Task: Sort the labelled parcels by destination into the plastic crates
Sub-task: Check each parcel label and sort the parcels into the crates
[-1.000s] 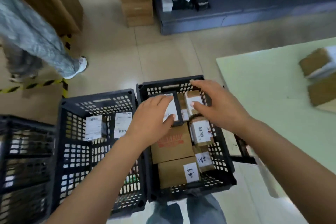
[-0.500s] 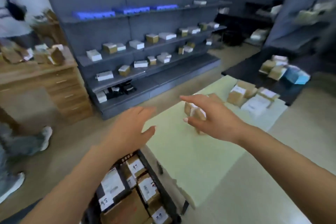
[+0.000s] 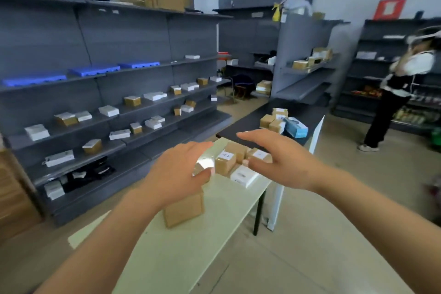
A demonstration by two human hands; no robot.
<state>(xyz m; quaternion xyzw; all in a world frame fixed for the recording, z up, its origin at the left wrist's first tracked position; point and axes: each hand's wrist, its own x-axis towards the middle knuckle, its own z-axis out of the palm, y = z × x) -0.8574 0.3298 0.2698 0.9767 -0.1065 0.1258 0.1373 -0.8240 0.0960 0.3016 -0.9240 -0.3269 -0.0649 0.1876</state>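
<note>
Both my hands reach out over a pale green table (image 3: 191, 246). My left hand (image 3: 177, 174) hovers above a plain brown parcel (image 3: 183, 210), fingers relaxed and holding nothing. My right hand (image 3: 281, 160) is spread in the air, empty, over a cluster of small parcels at the table's far end: a labelled brown box (image 3: 224, 161), another labelled brown box (image 3: 259, 155) and a flat white parcel (image 3: 243, 175). A tape-shiny parcel (image 3: 202, 164) shows between my left fingers. No plastic crate is in view.
Grey shelving (image 3: 107, 107) with many small boxes runs along the left. A dark table (image 3: 307, 117) beyond holds brown boxes and a blue box (image 3: 296, 126). A person (image 3: 396, 93) stands at the far right by more shelves. Bare floor lies right of the green table.
My view swung up from the black crates to the table and shelves. Both hands left the crate, empty, and moved forward over the parcels on the green table.
</note>
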